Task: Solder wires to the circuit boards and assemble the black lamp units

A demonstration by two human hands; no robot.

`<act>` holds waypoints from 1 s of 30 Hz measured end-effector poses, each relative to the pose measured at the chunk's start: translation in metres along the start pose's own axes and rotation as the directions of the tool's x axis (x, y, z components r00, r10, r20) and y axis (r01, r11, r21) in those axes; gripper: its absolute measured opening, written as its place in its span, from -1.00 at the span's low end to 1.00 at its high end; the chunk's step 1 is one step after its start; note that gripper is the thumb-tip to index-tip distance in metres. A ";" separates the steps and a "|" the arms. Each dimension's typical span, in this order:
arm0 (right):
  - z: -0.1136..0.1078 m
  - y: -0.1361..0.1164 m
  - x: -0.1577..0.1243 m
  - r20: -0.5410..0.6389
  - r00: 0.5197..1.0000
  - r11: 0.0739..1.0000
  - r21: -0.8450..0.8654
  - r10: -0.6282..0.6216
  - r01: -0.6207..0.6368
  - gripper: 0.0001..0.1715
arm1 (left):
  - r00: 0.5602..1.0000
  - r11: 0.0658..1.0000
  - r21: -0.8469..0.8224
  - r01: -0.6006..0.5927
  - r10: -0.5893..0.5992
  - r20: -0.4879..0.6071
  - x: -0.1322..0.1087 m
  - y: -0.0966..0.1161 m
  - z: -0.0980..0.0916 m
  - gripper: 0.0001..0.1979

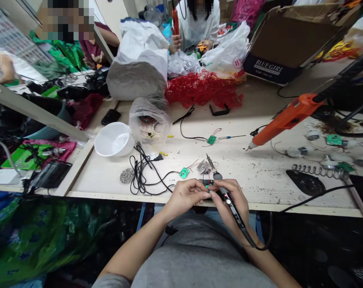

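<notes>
My right hand (233, 198) holds a black soldering iron (233, 214), its metal tip pointing up and away over the table. Its thumb and fingertips also meet those of my left hand (185, 196). The left hand is closed in a pinch on something small, mostly hidden by the fingers; a bit of green and a red wire show there. Just beyond the hands lie a green circuit board (184, 173) with thin red wires and a small heap of metal bits (203, 167). A coiled black cable (145, 172) lies left of them.
An orange electric screwdriver (285, 120) hangs at the right. A white bowl (113, 139), a plastic bag of parts (149, 122) and a pile of small metal pieces (126, 175) stand left. Another board (211, 139), a coil spring (319, 171) and a cardboard box (289, 44) lie farther off. Co-workers sit opposite.
</notes>
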State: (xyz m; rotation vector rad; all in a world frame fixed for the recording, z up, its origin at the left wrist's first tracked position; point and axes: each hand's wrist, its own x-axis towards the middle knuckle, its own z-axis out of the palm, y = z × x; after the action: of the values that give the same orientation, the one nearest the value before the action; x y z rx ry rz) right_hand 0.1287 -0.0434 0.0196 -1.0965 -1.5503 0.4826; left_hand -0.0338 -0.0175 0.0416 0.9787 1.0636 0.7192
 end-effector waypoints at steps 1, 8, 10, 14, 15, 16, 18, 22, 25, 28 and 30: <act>0.001 0.000 0.000 -0.001 1.000 1.000 -0.004 0.001 -0.001 -0.65 | 1.000 1.000 -0.002 0.014 -0.014 0.007 0.000 0.000 -0.001 -0.48; 0.004 -0.002 0.001 -0.038 0.999 0.999 -0.035 -0.001 -0.001 -0.70 | 1.000 0.999 0.032 0.024 -0.024 -0.002 0.000 0.002 -0.002 -0.45; 0.004 -0.002 0.001 -0.039 0.999 0.999 -0.042 -0.008 0.007 -0.69 | 0.999 0.999 0.038 0.039 -0.038 -0.016 0.000 0.002 -0.002 -0.46; 0.003 -0.002 0.000 -0.005 0.999 0.998 -0.057 -0.036 0.036 -0.66 | 0.999 0.993 0.112 0.024 -0.021 -0.032 -0.001 0.005 -0.002 -0.54; 0.003 -0.002 0.000 0.007 0.999 0.997 -0.063 -0.048 0.048 -0.65 | 0.999 0.990 0.136 0.024 -0.020 -0.029 -0.001 0.006 -0.002 -0.57; 0.002 -0.002 0.000 0.017 0.998 0.996 -0.071 -0.060 0.061 -0.64 | 0.999 0.987 0.157 0.027 -0.023 -0.023 -0.002 0.007 -0.003 -0.59; 0.001 -0.001 0.001 0.033 0.996 0.993 -0.083 -0.083 0.085 -0.62 | 0.999 0.981 0.191 0.037 -0.037 -0.004 -0.003 0.010 -0.005 -0.63; -0.002 0.000 0.001 0.051 0.991 0.987 -0.093 -0.125 0.130 -0.62 | 0.998 0.977 0.209 0.052 -0.058 0.026 -0.004 0.013 -0.007 -0.65; -0.004 0.000 0.000 0.069 0.988 0.985 -0.091 -0.139 0.145 -0.64 | 0.996 0.976 0.207 0.070 -0.080 0.041 -0.003 0.014 -0.007 -0.63; -0.008 0.001 0.000 0.039 0.994 0.992 -0.082 -0.097 0.100 -0.66 | 0.992 0.975 0.202 0.095 -0.110 0.064 -0.003 0.017 -0.007 -0.65; -0.011 0.002 0.000 0.021 0.997 0.994 -0.074 -0.079 0.081 -0.65 | 0.985 0.975 0.186 0.121 -0.141 0.096 -0.003 0.020 -0.007 -0.67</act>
State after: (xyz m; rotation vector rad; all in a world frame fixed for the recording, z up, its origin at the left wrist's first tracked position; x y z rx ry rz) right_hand 0.1393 -0.0453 0.0213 -1.0846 -1.6323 0.3834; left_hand -0.0419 -0.0096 0.0594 1.0786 1.0999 0.4620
